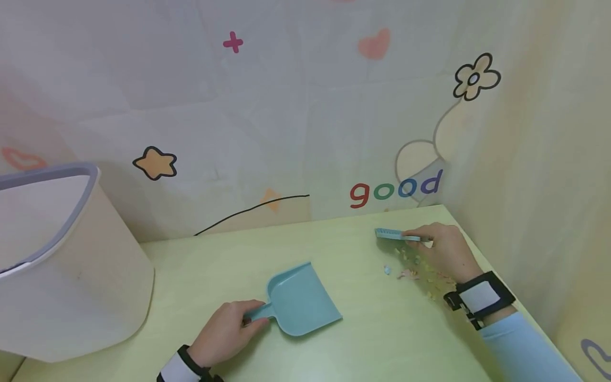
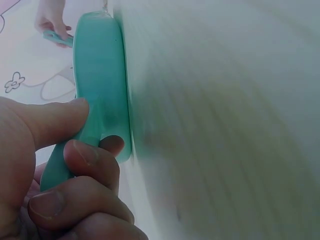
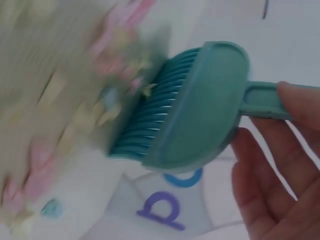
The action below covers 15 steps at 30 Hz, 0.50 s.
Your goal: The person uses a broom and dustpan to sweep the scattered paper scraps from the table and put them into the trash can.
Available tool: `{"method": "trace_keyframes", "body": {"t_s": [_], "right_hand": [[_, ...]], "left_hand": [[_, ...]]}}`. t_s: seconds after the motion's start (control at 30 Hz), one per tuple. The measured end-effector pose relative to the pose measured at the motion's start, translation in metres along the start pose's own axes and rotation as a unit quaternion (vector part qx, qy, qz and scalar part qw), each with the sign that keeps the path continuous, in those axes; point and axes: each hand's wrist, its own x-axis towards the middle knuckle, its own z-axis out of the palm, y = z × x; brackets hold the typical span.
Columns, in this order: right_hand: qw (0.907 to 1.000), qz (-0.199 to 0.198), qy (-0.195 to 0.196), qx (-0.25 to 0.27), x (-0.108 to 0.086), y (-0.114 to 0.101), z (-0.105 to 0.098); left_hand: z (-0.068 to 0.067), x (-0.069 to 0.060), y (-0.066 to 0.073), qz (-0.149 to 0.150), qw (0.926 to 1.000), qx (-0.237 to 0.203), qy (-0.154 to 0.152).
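A light blue dustpan [image 1: 298, 300] lies on the table, its wide lip facing right. My left hand [image 1: 229, 330] grips its short handle; the left wrist view shows thumb and curled fingers round the handle of the dustpan [image 2: 102, 60]. Near the table's back right corner, my right hand [image 1: 446, 249] holds a small blue hand brush [image 1: 393, 234] by its handle. In the right wrist view the bristles of the brush [image 3: 200, 110] point toward scattered paper scraps [image 3: 42, 165]. Those yellow, pink and blue scraps [image 1: 409, 273] lie on the table beside and below the right hand.
A white bin [image 1: 81, 265] with a grey rim stands at the left. Behind the pale yellow-green table [image 1: 210, 270] hangs a printed cloth [image 1: 286, 122], with another cloth side [image 1: 549, 185] along the right edge.
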Motion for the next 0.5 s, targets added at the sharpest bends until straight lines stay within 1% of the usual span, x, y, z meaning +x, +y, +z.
{"method": "trace_keyframes", "body": {"t_s": [0.13, 0.3, 0.37, 0.5], "right_hand": [[0.9995, -0.001, -0.010, 0.029, -0.006, -0.027, 0.000], [0.9979, 0.018, -0.016, 0.061, -0.009, -0.055, -0.004], [0.9980, 0.020, -0.010, 0.060, -0.009, -0.067, -0.004], [0.9986, 0.013, 0.014, 0.049, -0.010, -0.092, 0.003]], "left_hand": [[-0.002, 0.000, 0.000, -0.005, 1.0000, 0.002, -0.002], [-0.002, 0.000, 0.001, -0.006, 1.0000, -0.003, -0.007], [-0.003, 0.000, 0.002, -0.007, 0.9999, -0.004, -0.007], [-0.004, 0.000, 0.002, -0.007, 0.9999, -0.005, -0.007]]}}
